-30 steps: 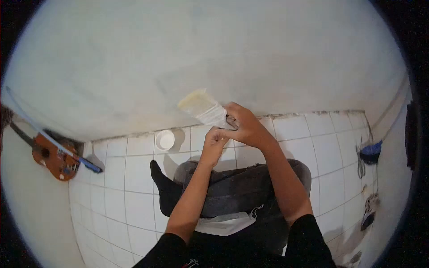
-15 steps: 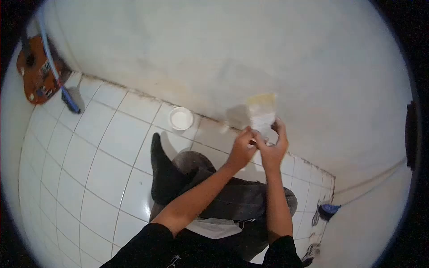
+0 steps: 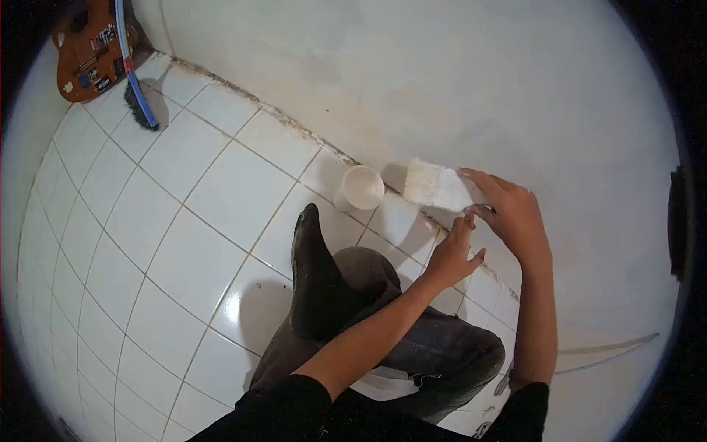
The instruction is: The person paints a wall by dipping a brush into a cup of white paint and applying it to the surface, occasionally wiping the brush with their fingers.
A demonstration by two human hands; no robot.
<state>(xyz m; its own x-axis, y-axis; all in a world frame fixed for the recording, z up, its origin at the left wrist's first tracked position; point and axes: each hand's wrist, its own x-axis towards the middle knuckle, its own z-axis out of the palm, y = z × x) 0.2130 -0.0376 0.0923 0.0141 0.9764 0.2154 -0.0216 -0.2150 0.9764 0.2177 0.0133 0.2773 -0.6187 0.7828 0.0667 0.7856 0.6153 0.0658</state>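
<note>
My right hand (image 3: pixel 508 210) is closed around the handle end of a wide paintbrush (image 3: pixel 442 186), fingers above and thumb below. Its cream bristles point left, close to the wall, and white covers the band behind them; the handle is mostly hidden by my hand. Just under the brush, my left hand (image 3: pixel 454 254) is open, its fingers stretched upward and thumb apart, fingertips close to my right thumb. To the left of the bristles a white cup (image 3: pixel 362 188) stands on the floor by the wall.
White tiled floor (image 3: pixel 177 250) meets a pale wall (image 3: pixel 309 66) along a stained edge. My crossed legs and black sock (image 3: pixel 313 280) are below the cup. A blue-handled broom (image 3: pixel 140 103) and a stickered guitar (image 3: pixel 88 59) lean in the far left corner. A white cloth-like piece (image 3: pixel 383 384) lies in my lap.
The brush has swung from upright to pointing left and now sits in my right hand alone. My left hand has let go and opened. The view has shifted left and down.
</note>
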